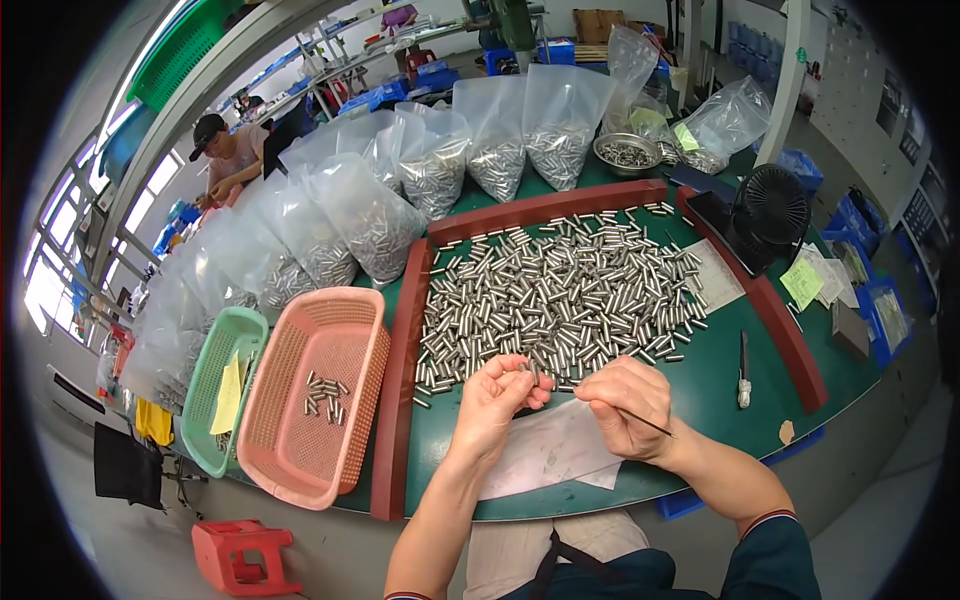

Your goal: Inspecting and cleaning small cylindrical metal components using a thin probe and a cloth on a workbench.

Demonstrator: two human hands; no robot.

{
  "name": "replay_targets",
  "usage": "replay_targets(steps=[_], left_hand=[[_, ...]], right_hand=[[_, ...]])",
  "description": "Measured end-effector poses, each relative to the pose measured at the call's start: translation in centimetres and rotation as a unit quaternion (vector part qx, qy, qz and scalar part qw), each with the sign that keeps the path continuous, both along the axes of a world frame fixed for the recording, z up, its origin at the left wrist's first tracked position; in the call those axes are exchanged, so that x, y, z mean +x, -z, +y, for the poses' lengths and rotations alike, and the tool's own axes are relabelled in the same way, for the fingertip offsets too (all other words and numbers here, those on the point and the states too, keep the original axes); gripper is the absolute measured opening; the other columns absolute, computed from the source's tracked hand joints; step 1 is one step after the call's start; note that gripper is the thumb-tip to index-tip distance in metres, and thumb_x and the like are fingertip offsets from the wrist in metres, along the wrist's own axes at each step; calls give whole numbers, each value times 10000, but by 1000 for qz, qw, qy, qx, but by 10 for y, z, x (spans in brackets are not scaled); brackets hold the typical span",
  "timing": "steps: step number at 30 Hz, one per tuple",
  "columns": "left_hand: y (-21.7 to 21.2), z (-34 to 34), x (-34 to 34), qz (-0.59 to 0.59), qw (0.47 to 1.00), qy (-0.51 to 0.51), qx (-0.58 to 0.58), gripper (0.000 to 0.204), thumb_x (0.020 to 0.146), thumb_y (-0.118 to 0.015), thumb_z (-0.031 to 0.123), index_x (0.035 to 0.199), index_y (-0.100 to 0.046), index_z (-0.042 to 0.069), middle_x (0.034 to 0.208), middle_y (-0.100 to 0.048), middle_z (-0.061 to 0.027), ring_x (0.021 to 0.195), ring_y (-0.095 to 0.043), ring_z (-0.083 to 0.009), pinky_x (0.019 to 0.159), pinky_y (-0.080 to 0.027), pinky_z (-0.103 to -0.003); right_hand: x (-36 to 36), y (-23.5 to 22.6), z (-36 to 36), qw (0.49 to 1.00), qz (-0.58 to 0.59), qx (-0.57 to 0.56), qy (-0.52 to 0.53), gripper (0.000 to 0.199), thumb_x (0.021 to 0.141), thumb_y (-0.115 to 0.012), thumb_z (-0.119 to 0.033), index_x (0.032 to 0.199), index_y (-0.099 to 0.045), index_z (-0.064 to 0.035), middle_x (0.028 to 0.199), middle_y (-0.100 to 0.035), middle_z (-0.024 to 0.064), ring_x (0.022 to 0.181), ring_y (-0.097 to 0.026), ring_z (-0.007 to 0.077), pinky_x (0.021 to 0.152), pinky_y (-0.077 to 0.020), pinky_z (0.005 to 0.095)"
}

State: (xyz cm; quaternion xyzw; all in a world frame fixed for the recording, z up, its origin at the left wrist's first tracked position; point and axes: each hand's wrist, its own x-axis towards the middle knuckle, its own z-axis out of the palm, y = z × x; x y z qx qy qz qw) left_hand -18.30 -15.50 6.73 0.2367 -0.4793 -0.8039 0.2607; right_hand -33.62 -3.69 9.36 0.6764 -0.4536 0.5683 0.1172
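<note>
My left hand (495,395) is closed, pinching a small metal pin (534,374) between thumb and fingers. Close beside it, my right hand (630,400) grips a thin dark rod-like tool (647,422), whose end sticks out toward the wrist. The tool's other end points at the pin, but I cannot tell whether they touch. Just beyond both hands spreads a wide heap of shiny cylindrical metal pins (560,300). Beneath my hands lie pale paper sheets (545,455) on the green tabletop (700,425).
Dark red bars (402,400) border the heap. To the left stand a pink basket (262,440) holding several pins and a green basket (196,420). Pin-filled plastic bags (380,225) line the back. A black fan (770,212) and slim tool (743,370) are right; a person (235,155) sits far left.
</note>
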Motion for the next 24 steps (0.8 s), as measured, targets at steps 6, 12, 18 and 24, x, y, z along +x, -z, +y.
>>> replay_targets(steps=[6, 12, 18, 24], left_hand=[[2, 0, 0, 12, 1000, 4, 7, 190, 895, -618, 87, 1047, -522, 27, 879, -672, -148, 711, -656, -149, 657, -544, -245], [-1, 0, 2, 7, 1000, 13, 6, 161, 920, -579, 79, 1056, -515, 20, 909, -675, -156, 724, -634, -141, 682, -522, -245], [-3, 0, 2, 5, 1000, 17, 6, 152, 922, -575, 79, 1048, -519, 17, 900, -675, -153, 725, -634, -140, 681, -521, -244], [-3, 6, -1, -17, 996, -23, -84, 127, 904, -581, 32, 1013, -522, 4, 856, -667, -135, 705, -636, -142, 647, -529, -241]], right_hand=[[0, 0, 0, 1000, 3, -1, -1, 79, 786, -650, 5, 857, -619, -13, 733, -634, 78, 596, -596, 229, 528, -468, 301], [-1, 1, -1, 1000, -3, -7, -4, 77, 786, -648, 4, 855, -619, -14, 720, -629, 75, 580, -586, 220, 509, -460, 298], [0, 2, -2, 1000, 3, -6, -2, 75, 786, -649, -1, 852, -619, -18, 714, -625, 73, 574, -583, 218, 510, -459, 296], [-2, 1, -1, 999, 40, 4, 9, 126, 765, -677, -24, 882, -629, -35, 749, -630, 58, 598, -586, 215, 518, -463, 300]])
